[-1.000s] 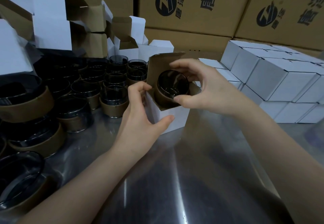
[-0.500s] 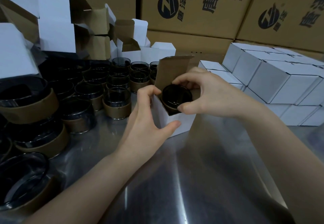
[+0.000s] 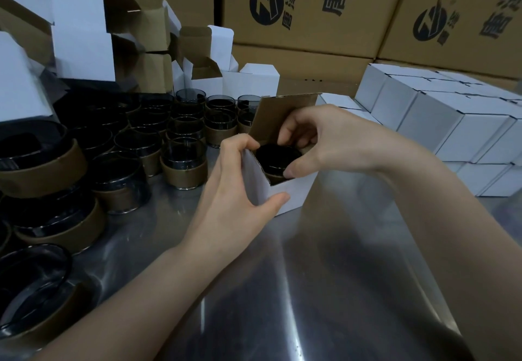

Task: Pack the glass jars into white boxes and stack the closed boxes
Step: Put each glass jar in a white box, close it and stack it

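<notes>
An open white box (image 3: 293, 194) stands on the steel table (image 3: 324, 290) at centre, its brown lid flap (image 3: 278, 115) raised. A dark glass jar with a brown sleeve (image 3: 275, 157) sits deep inside it, only its rim showing. My left hand (image 3: 234, 191) grips the box's near-left corner, thumb on the front wall. My right hand (image 3: 324, 143) reaches over the opening, fingers around the jar's top. Several more sleeved jars (image 3: 183, 163) crowd the left half of the table.
Closed white boxes (image 3: 452, 123) are stacked at the right. Open, empty white boxes (image 3: 82, 30) pile up at the back left. Large printed brown cartons (image 3: 310, 7) form a wall behind. The near table surface is bare metal.
The jar has gone from tilted at the box's mouth to sunk down inside it. The box has settled upright on the table, and my right hand followed the jar down.
</notes>
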The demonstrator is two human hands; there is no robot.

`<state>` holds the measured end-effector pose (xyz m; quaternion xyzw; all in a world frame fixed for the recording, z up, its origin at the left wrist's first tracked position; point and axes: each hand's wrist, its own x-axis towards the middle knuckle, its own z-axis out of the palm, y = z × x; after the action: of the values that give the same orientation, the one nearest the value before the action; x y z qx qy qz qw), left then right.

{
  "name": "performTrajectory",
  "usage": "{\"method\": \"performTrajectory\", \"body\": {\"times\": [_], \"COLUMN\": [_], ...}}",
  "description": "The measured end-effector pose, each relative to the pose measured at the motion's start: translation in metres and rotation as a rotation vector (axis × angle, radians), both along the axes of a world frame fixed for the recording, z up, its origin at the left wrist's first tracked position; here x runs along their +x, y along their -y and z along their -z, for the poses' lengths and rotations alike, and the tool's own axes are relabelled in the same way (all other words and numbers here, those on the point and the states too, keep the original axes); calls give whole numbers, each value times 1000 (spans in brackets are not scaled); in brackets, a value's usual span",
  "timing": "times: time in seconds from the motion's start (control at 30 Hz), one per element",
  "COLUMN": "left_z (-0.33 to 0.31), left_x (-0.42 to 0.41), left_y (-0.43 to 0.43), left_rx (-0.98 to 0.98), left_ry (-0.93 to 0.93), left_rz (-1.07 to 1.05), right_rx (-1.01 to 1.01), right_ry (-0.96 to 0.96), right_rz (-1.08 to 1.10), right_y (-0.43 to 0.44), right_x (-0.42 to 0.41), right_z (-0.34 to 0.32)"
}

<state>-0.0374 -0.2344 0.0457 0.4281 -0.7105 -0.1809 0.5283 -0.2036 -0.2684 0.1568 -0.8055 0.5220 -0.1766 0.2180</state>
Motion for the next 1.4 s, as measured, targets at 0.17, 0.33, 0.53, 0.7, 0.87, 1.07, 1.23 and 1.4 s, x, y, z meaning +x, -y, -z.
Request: {"method": "performTrajectory", "body": {"times": [0.17, 0.33, 0.53, 0.7, 0.87, 1.07, 1.23, 1.4], "left_z": [3, 6, 5, 4, 4, 4, 4, 2], "left_x": [1, 3, 3, 4, 4, 4, 4, 5], "left_y": [2, 6, 7, 6, 5, 6, 5, 4], "left_rx": [0, 23, 33, 36, 41, 53, 68, 96], "left_ry": [6, -3, -13, -31, -32, -23, -30, -38], "left_rz": [-13, -19, -6, 0, 2, -5, -3, 14], "right_rx": [53, 125, 142, 144, 120, 97, 75, -23], "right_ry": [-124, -224, -336, -450, -598, -658, -581, -269], "right_rz": [14, 5, -28, -18, -28, -32, -23, 20], "right_y": [3, 9, 9, 10, 11, 14, 15, 8], "right_x": [8, 16, 19, 29, 42, 45, 39, 19], "right_z": [-7, -13, -17, -22, -30, -32, -28, -23]}}
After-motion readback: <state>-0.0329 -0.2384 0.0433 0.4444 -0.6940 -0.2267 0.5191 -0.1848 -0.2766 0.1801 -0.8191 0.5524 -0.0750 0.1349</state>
